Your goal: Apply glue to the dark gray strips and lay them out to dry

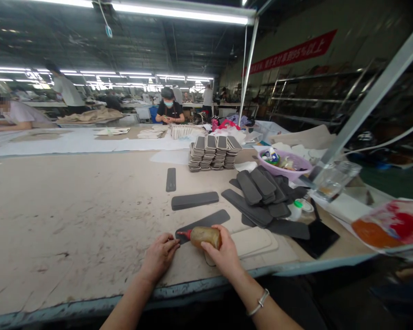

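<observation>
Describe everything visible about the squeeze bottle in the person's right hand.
The squeeze bottle is small, of translucent plastic, and looks filled with amber-brown liquid. It has a red tapered nozzle. It lies nearly level, nozzle pointing left, its tip at the near end of a dark grey strip on the table. The right hand grips its body from the right; the left hand rests beside the nozzle, fingertips on the strip's end.

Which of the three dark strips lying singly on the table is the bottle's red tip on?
The nearest strip, angled just beyond the hands. The red nozzle of the bottle in the right hand touches its near end; the other two strips lie farther away, untouched.
</observation>
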A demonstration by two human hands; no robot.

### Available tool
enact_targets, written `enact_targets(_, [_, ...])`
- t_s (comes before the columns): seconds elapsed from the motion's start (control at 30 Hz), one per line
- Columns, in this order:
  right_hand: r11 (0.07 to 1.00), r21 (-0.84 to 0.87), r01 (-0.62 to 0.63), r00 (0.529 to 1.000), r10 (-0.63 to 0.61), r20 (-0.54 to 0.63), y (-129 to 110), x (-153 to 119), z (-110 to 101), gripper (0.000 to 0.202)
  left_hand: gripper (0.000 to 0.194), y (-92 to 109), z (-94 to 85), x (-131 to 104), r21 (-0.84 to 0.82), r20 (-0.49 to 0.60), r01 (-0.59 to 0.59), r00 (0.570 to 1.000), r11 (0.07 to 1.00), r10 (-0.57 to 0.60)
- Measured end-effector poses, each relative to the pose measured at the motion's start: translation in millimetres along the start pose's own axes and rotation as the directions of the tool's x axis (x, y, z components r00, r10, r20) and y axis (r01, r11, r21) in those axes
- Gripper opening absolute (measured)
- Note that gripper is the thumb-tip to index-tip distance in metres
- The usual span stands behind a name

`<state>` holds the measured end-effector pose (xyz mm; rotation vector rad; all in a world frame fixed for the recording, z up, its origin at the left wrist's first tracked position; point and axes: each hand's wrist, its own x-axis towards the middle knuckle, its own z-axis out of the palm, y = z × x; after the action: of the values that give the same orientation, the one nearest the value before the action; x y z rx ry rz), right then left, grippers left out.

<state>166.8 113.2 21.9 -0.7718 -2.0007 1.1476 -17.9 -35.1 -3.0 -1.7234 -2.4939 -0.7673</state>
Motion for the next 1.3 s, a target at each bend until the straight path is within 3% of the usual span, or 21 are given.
enact_targets(0.23, [0.998,-0.056,-0.002,1.000,0.002,0.011,-5,-1,-1,0.042,0.034,2,-0.8,0,0.016,0.030,0.014,0.999,1.000,-0.015])
enact_targets(0.4, [0.996,-0.091,0.015,0.999,-0.019,-0.047,1,2,-8,0.042,0.032,-2,1.9,0,0.033,0.010,0.005,1.000,0.999,-0.005])
enact_targets(0.77, [0.982,-0.146,-0.122,0.971,0.088,-0.224,15,16,-51,0.042,0.029,-11,7.9,0,0.075,-0.027,-0.044,0.999,0.996,0.046])
enact_targets(1.0, [0.953,-0.252,-0.168,0.937,0.075,-0.341,26,26,-77,0.044,0.029,-13,9.5,1,0.092,-0.027,-0.048,0.998,0.995,0.051])
enact_targets(1.3, [0.909,-0.360,-0.208,0.920,0.057,-0.388,28,30,-86,0.047,0.031,-7,5.6,1,0.008,0.005,0.017,1.000,1.000,-0.017])
